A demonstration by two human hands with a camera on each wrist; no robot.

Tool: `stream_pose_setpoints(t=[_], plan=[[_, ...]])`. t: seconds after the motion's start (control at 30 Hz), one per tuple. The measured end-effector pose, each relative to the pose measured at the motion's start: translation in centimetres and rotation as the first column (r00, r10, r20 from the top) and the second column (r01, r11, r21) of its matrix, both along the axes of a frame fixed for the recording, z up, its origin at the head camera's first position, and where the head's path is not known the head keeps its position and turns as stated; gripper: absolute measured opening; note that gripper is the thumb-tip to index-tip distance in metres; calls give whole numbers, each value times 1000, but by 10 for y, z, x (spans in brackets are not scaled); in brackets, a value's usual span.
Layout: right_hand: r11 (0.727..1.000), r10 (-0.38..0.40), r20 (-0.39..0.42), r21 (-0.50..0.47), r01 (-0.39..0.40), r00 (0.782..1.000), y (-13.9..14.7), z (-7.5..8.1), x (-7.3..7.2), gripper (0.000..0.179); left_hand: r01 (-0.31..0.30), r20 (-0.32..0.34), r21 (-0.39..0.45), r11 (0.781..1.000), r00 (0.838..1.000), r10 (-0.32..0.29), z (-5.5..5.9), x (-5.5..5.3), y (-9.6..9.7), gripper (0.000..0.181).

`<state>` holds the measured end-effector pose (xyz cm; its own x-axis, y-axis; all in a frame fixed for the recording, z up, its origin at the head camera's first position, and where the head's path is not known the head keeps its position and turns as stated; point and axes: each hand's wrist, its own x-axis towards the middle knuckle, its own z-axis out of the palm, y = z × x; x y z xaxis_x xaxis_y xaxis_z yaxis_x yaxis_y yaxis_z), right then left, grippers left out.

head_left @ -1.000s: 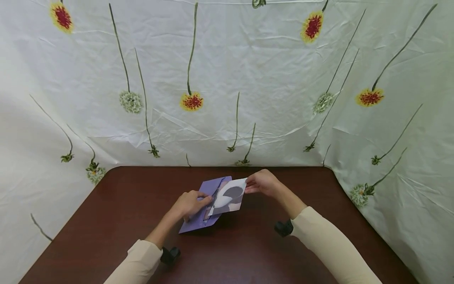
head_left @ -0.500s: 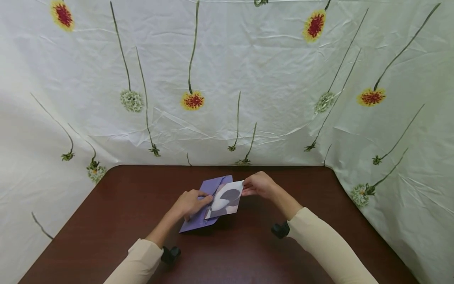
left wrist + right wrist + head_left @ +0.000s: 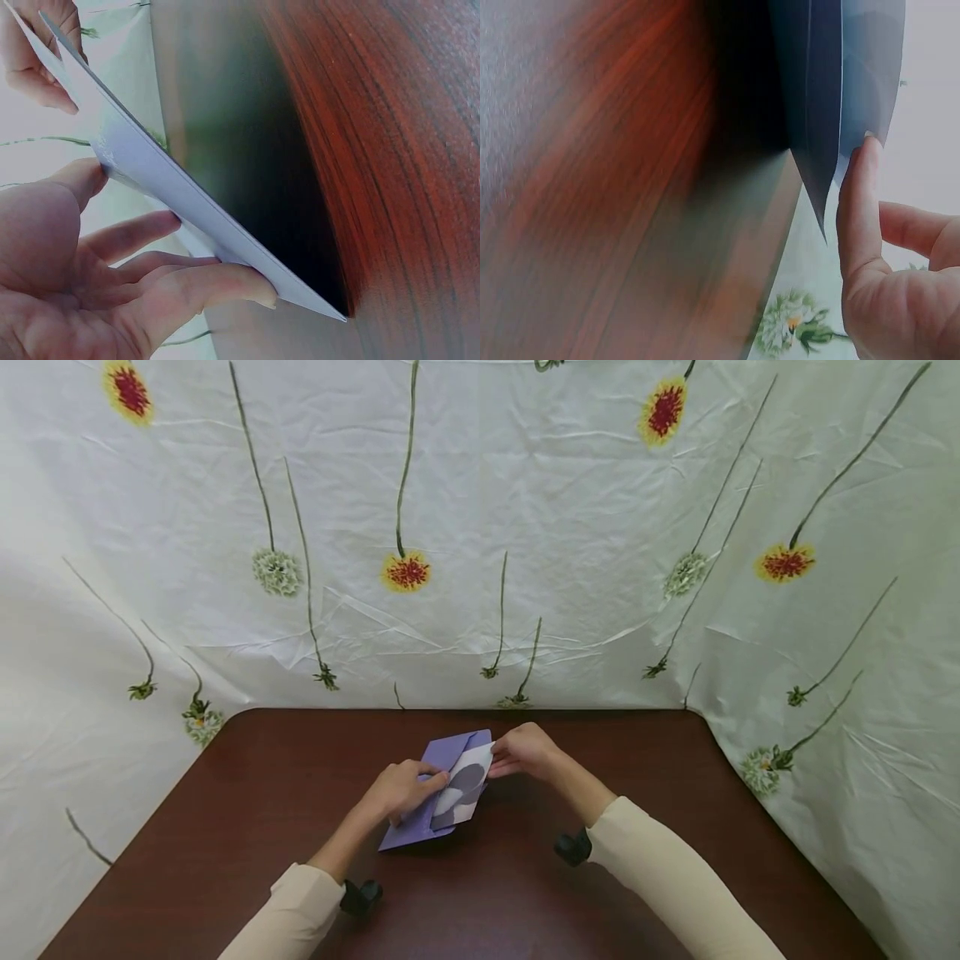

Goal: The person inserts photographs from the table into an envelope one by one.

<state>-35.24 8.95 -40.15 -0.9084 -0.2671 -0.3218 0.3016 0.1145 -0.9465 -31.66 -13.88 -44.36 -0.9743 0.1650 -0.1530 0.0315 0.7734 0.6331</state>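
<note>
A purple envelope [image 3: 447, 749] is held tilted over the table, its lower edge close to the wood. My left hand [image 3: 401, 789] grips it, thumb on the near face and fingers behind; the left wrist view shows the envelope [image 3: 161, 176] between the thumb and fingers. A card [image 3: 467, 782] printed with grey and white shapes sits partly inside the envelope's opening. My right hand [image 3: 528, 750] pinches the card's upper right corner. In the right wrist view a finger of the right hand [image 3: 885, 262] lies along the card [image 3: 874, 67], beside the darker envelope flap.
The dark red-brown wooden table [image 3: 247, 810] spreads under both hands. A white cloth [image 3: 585, 502] printed with flowers hangs behind it and along the sides. Each wrist wears a black camera mount, such as the right one [image 3: 573, 847].
My right hand has moved left and slid the card further into the envelope, so less of it shows. My left hand and the envelope stay nearly still.
</note>
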Motion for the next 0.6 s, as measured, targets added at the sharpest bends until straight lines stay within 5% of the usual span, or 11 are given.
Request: stream_pose_setpoints(t=[0.6], plan=[[998, -30, -12, 49, 31, 999, -34, -11, -1, 24, 7, 3, 23, 1000, 1000, -7, 0, -1, -2, 45]])
